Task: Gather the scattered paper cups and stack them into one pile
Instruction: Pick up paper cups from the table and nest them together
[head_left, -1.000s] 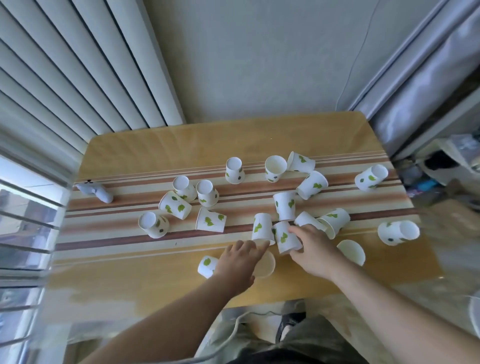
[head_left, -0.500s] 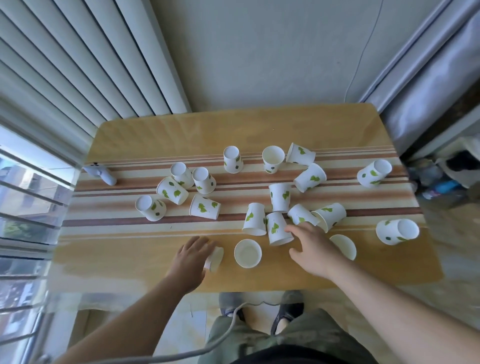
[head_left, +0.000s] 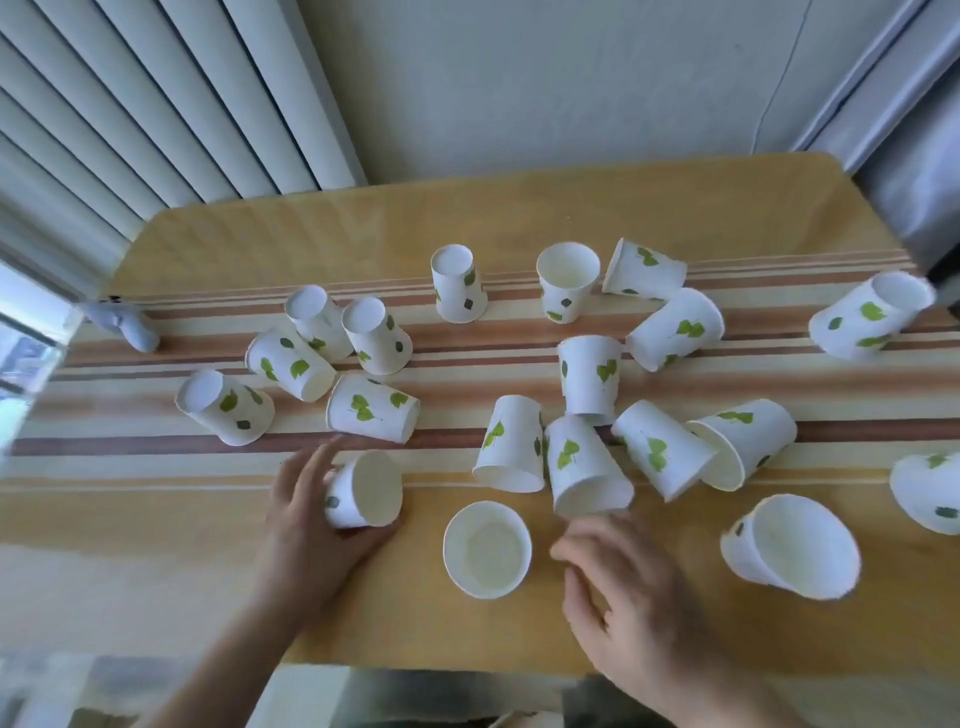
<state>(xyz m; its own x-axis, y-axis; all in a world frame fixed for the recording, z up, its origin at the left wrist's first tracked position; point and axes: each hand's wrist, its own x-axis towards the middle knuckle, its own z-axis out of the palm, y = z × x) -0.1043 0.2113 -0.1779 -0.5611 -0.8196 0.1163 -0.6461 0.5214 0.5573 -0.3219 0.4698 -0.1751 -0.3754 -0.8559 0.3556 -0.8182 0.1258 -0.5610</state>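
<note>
Paper cups (head_left: 589, 377), white with green leaves, lie scattered over the striped table (head_left: 519, 208), most tipped or inverted. Left hand (head_left: 311, 519) curls round a sideways cup (head_left: 363, 488) at the near edge. Right hand (head_left: 623, 582) hovers, fingers loosely spread, empty, beside an upright cup (head_left: 487, 550). Grey object (head_left: 124, 325) far left.

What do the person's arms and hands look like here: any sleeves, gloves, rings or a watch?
Both hands, left and right, are bare, with no gloves or rings visible. The forearms are bare as far as the frame shows, with no sleeves, watch or wristband.
</note>
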